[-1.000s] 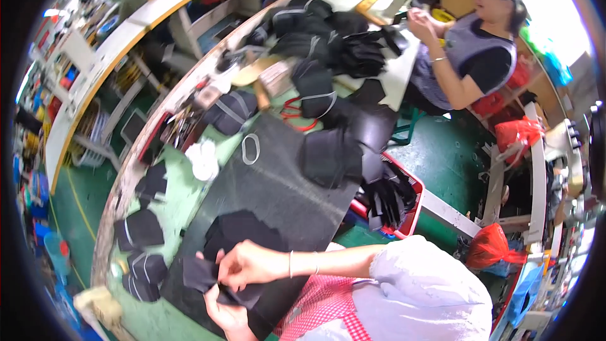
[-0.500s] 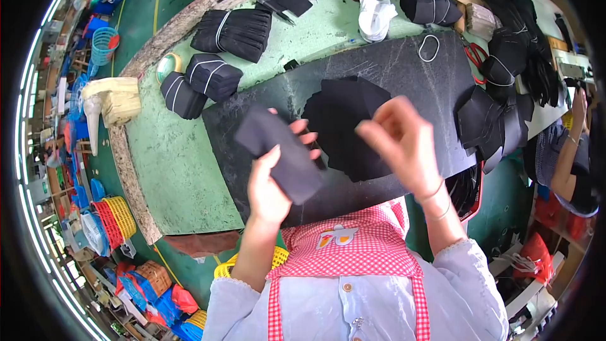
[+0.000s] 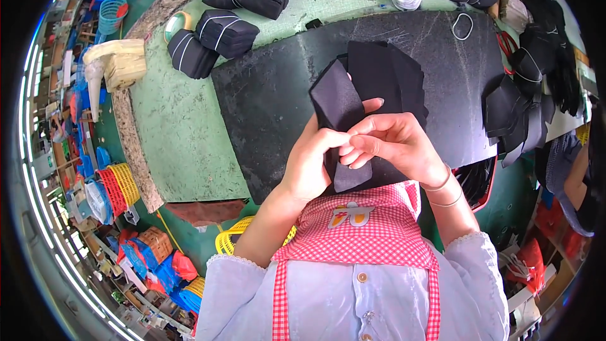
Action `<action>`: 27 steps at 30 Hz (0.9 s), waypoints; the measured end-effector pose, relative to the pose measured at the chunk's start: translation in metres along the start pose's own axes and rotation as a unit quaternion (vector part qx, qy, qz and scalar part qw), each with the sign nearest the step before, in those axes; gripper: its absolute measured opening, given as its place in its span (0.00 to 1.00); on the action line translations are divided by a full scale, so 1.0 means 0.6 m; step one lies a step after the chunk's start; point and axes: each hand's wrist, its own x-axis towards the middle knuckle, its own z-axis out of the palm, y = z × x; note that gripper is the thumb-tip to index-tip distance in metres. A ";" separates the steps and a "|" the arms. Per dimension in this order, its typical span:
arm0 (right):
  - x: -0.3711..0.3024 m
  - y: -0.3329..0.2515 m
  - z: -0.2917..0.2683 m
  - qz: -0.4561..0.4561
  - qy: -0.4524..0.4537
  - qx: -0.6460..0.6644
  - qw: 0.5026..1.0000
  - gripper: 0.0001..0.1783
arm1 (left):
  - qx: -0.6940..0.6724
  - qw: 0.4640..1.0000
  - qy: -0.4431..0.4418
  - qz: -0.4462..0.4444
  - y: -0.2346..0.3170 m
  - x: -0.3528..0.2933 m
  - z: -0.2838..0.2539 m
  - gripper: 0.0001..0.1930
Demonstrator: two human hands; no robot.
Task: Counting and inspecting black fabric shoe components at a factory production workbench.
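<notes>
Left hand (image 3: 309, 161): wrapped around black piece (image 3: 341, 98), thumb toward 2 o'clock; right hand (image 3: 404, 142): thumb and index finger closed together at the left thumb tip; whether they pinch material cannot be told; the piece is held above dark mat (image 3: 271, 107) on the counter (image 3: 183, 151), long axis 11 to 5 o'clock; it lies at 10 o'clock from the right hand; the left hand is nearer.

The bright view bends toward black corners.
</notes>
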 end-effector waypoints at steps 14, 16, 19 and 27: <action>0.016 0.011 0.006 -0.035 0.000 -0.029 0.999 0.07 | 0.050 0.998 -0.002 0.050 -0.009 0.000 -0.012 0.32; 0.020 0.012 0.007 -0.033 -0.003 -0.032 0.999 0.07 | 0.030 0.998 0.000 0.052 -0.012 -0.002 -0.016 0.33; 0.025 0.014 0.008 -0.038 -0.011 -0.057 0.998 0.07 | 0.030 0.999 0.011 0.034 -0.009 -0.004 -0.019 0.36; 0.028 0.005 0.003 -0.040 0.056 -0.068 0.995 0.04 | 0.028 0.996 0.060 0.064 0.011 -0.021 -0.036 0.35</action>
